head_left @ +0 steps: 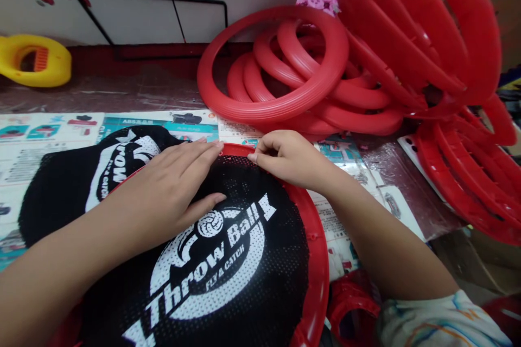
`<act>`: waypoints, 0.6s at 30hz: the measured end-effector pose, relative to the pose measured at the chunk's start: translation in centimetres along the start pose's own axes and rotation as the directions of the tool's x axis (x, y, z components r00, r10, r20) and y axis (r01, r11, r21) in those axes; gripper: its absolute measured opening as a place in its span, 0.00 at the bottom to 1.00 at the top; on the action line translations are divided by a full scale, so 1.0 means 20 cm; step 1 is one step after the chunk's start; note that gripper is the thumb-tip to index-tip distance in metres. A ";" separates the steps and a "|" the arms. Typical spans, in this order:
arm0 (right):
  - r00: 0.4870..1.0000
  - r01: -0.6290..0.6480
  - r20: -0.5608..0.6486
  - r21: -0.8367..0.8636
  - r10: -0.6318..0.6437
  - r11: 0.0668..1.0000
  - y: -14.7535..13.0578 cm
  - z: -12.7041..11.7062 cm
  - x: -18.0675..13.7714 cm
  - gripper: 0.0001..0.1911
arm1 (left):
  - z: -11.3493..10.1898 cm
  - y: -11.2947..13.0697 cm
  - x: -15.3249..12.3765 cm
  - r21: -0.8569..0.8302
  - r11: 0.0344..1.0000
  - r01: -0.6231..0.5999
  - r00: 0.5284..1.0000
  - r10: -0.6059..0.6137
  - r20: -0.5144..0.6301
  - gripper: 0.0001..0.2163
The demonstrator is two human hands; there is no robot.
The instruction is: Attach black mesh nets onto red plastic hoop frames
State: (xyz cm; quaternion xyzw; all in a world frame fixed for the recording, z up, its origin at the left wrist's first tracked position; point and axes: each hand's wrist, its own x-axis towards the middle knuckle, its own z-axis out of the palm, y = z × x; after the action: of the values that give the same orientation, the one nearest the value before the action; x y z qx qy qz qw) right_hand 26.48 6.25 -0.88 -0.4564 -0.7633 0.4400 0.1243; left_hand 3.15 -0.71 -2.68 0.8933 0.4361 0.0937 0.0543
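Note:
A red plastic ring (318,260) lies close in front of me with a black mesh net (240,287) printed "Throw Ball Fly & Catch" stretched over it. My left hand (173,187) lies flat on the net, fingers stretched toward the ring's far rim. My right hand (285,160) has its fingers curled, pinching the edge of the net at the far rim of the ring.
A second black mesh net (61,190) lies to the left on printed paper sheets (44,135). Piles of red rings (285,81) fill the back and right (468,173). A yellow plastic piece (35,59) sits at far left by the white wall.

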 end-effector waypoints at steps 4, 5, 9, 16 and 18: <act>1.000 0.015 -0.010 -0.004 -0.015 1.000 0.00 0.01 0.00 0.11 | 0.00 0.00 -0.01 -0.001 1.000 -0.002 1.000 0.002 -0.009 0.29; 1.000 0.011 -0.007 -0.003 -0.011 1.000 0.00 0.01 0.00 0.11 | 0.00 0.00 -0.01 -0.001 1.000 -0.004 1.000 0.004 -0.012 0.28; 1.000 0.002 0.001 0.016 -0.002 1.000 0.00 0.01 0.00 0.10 | 0.00 0.00 -0.01 -0.005 1.000 -0.009 1.000 0.009 -0.013 0.29; 0.999 0.028 -0.016 0.022 -0.028 0.999 0.00 0.01 0.00 0.09 | 0.00 0.00 -0.01 -0.020 1.000 -0.005 1.000 0.005 0.004 0.29; 0.999 0.030 -0.020 0.018 -0.029 0.999 0.00 0.01 0.00 0.09 | 0.00 0.00 -0.01 -0.026 1.000 -0.004 1.000 0.004 0.013 0.29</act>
State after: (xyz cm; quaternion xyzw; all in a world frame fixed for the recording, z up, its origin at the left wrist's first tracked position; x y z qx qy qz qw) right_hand 26.36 6.07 -1.10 -0.4482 -0.7647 0.4405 0.1423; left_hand 3.00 -0.83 -2.76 0.8940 0.4328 0.0934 0.0685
